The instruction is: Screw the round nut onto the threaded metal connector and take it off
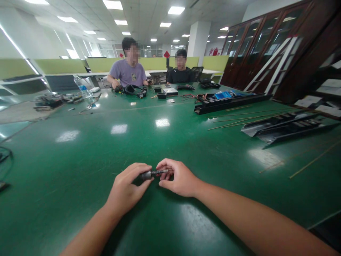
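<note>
Hands meet low over the green table (80, 160), near its front edge. Left hand (128, 190) clamps the grey body of a small tool (151, 174); right hand (177, 177) pinches its thin dark shaft.

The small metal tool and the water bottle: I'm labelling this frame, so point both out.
small metal tool (152, 173), head view, on its dark shaft between the hands.
water bottle (83, 89), head view, on its clear body.

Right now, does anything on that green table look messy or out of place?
Thin sticks lie scattered at odd angles on the right of the table, beside black trays. Both hands hold a small metal tool; nothing looks spilled or broken.
</note>
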Motion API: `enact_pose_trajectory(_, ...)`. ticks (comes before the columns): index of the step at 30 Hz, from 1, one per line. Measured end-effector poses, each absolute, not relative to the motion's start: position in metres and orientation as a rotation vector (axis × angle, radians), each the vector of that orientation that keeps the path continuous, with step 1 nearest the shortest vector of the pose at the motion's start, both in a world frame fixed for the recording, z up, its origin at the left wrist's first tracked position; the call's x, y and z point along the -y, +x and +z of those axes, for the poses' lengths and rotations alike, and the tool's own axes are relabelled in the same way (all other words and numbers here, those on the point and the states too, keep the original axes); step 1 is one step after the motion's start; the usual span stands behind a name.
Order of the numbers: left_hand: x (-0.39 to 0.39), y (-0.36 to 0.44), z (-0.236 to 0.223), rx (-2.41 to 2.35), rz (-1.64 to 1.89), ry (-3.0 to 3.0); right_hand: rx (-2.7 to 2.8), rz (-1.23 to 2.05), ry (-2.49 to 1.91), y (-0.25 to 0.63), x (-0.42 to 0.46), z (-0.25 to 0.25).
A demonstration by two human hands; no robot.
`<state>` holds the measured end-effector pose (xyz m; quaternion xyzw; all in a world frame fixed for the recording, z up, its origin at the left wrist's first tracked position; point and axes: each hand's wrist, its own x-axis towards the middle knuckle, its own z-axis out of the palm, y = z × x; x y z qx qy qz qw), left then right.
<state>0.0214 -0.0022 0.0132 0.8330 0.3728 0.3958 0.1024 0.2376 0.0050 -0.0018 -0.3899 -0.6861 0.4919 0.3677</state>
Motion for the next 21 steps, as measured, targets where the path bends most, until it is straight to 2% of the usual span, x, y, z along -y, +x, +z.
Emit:
enact_pose_trajectory(10, 0.006, 0.029, 0.011, -1.084, 1.167, 2.474, 1.737, 1.275, -0.983, 0.238, -0.002, 0.004)
enact_pose_trajectory(21, 0.006, 0.027, 0.011, -1.074, 1.164, 2.468, 1.795, 1.135, -1.052, 0.238, 0.0, 0.01)
